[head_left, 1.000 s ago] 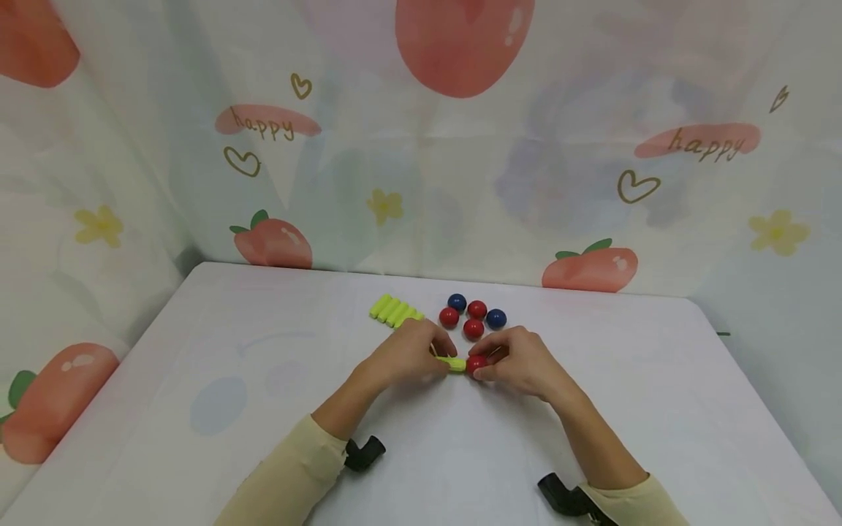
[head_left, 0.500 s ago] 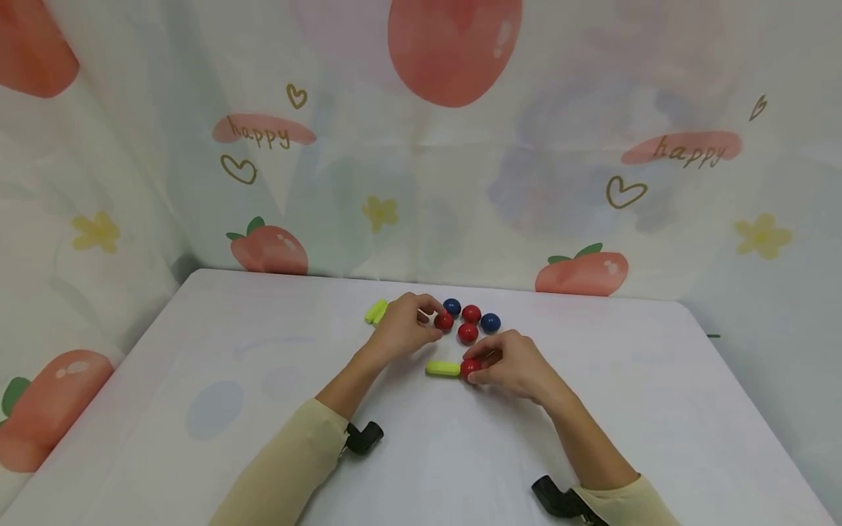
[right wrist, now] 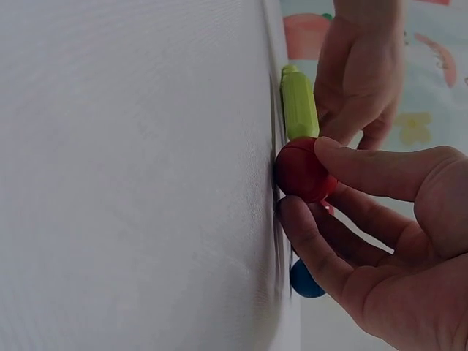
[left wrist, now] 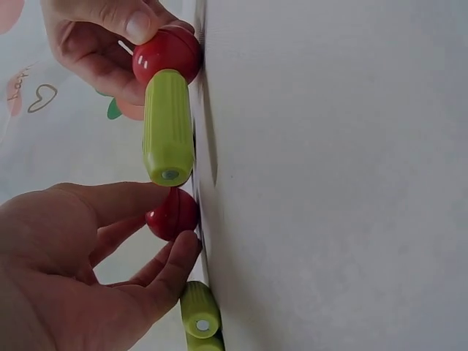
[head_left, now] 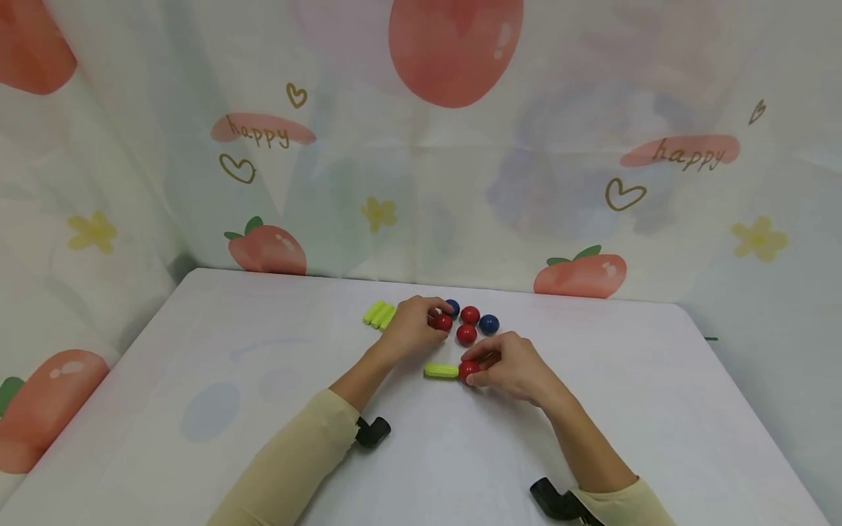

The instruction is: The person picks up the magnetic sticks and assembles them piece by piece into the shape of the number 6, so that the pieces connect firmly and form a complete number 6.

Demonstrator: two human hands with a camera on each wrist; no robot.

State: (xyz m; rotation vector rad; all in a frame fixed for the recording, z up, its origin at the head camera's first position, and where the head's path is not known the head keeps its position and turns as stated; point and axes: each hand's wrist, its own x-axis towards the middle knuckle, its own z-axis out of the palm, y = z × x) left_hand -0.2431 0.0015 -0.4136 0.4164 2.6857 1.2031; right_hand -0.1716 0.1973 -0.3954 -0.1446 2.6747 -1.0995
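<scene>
My right hand (head_left: 516, 367) pinches a red ball (right wrist: 303, 170) between thumb and fingers, low over the white table. Against that ball's left side lies a short yellow-green ribbed rod (head_left: 441, 371), with a small metal disc in its free end in the left wrist view. Farther back, my left hand (head_left: 413, 326) has its thumb and fingers around a second red ball (left wrist: 173, 214), at the left of the ball group. Behind this hand sits a partly hidden blue ball (head_left: 452, 307).
Two more red balls, a rear one (head_left: 470, 315) and a nearer one (head_left: 466, 334), sit beside another blue ball (head_left: 489, 324). Several yellow-green rods (head_left: 377, 313) lie side by side left of my left hand, partly covered by it. A printed curtain (head_left: 421, 183) stands behind the table.
My left hand has let go of the yellow-green rod and moved back to a red ball in the group. The right hand still holds its red ball against the rod.
</scene>
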